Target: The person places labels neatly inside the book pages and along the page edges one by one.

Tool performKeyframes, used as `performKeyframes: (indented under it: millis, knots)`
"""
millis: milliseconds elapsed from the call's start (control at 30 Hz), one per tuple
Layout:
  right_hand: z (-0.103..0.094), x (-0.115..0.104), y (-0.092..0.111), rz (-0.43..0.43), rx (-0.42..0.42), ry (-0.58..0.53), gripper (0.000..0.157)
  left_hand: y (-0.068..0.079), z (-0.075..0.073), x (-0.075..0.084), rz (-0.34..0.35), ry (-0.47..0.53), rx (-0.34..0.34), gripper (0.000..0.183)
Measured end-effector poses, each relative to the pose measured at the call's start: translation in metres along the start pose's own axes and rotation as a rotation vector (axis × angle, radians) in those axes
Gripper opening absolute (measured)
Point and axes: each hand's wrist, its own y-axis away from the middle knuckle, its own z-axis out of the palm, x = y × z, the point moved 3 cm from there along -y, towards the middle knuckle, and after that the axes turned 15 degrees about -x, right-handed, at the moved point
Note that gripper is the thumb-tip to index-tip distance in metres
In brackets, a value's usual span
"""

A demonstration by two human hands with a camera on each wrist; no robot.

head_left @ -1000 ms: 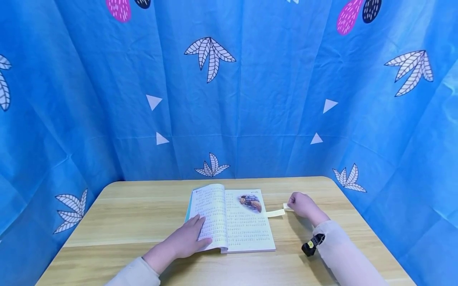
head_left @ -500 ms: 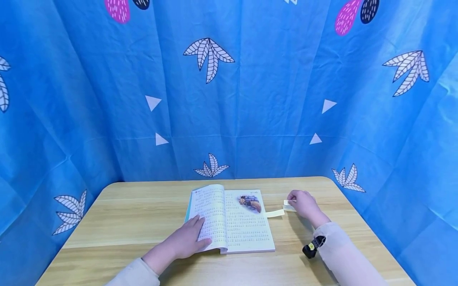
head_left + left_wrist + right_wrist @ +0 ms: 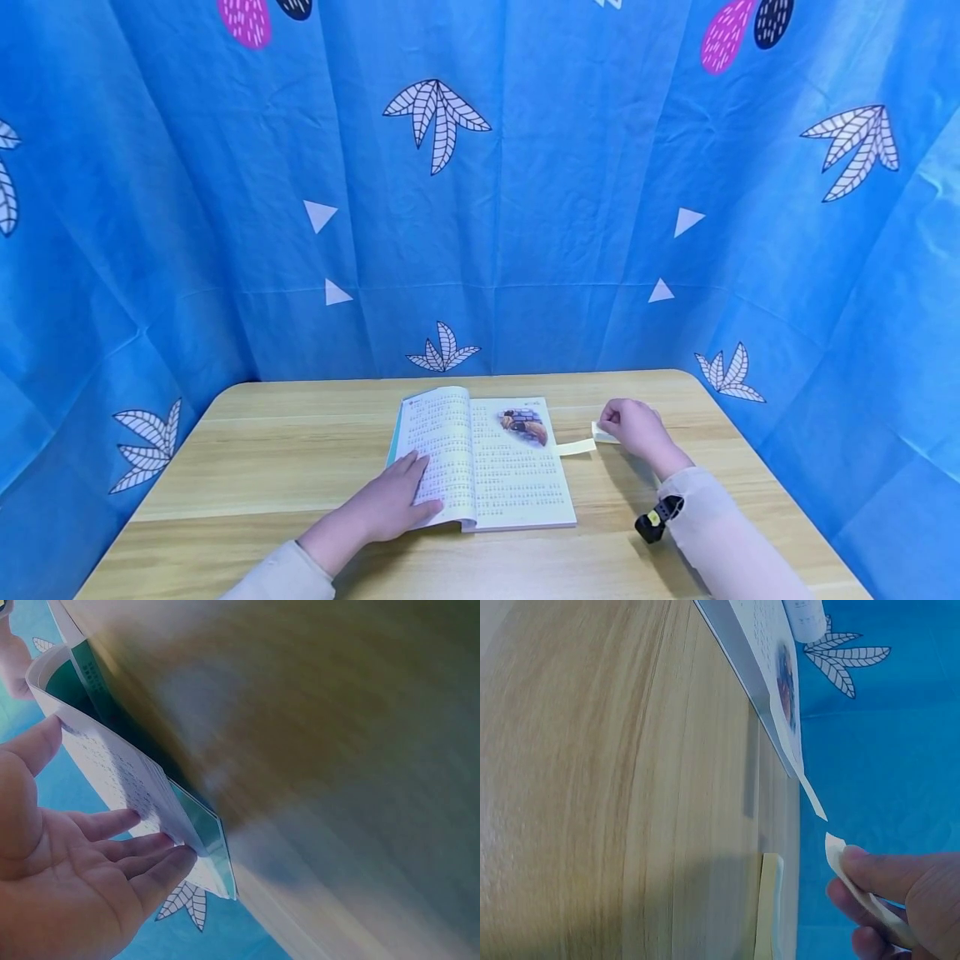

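Note:
An open book [image 3: 521,487] lies on the table, printed text on both pages and a coloured picture on the right one. My left hand [image 3: 386,500] rests on the left page with fingers straight; in the left wrist view its fingertips touch the page. A pale yellow paper strip [image 3: 576,447] juts out past the right page's edge. Just right of it, my right hand [image 3: 637,429] pinches another pale strip [image 3: 855,889] between thumb and fingers, held above the table. Below this hand, a small pad of paper strips [image 3: 769,907] lies on the wood.
The wooden table [image 3: 285,450] has rounded far corners. A blue curtain [image 3: 570,208] with leaf and triangle prints hangs behind and on both sides. A black wrist device [image 3: 651,523] is strapped at the right sleeve.
My right hand has raised a strip from beside the pad and shifted slightly left, its fingers opening out a little from a tighter curl. The left hand and book have stayed put.

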Motion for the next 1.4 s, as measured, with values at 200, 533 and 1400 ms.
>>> performKeyframes:
  millis: [200, 533, 1400]
  knots:
    - [-0.001, -0.002, 0.002, -0.002, -0.001, -0.006, 0.014, 0.000, 0.000, 0.000, -0.003, 0.007, -0.001, 0.082]
    - [-0.003, -0.014, 0.006, -0.033, -0.050, -0.116, 0.013, 0.000, 0.000, 0.000, -0.006, -0.004, -0.005, 0.082]
    - [0.009, -0.039, 0.017, -0.039, -0.112, -0.153, 0.015, -0.001, 0.000, -0.001, 0.006, 0.002, -0.005, 0.082]
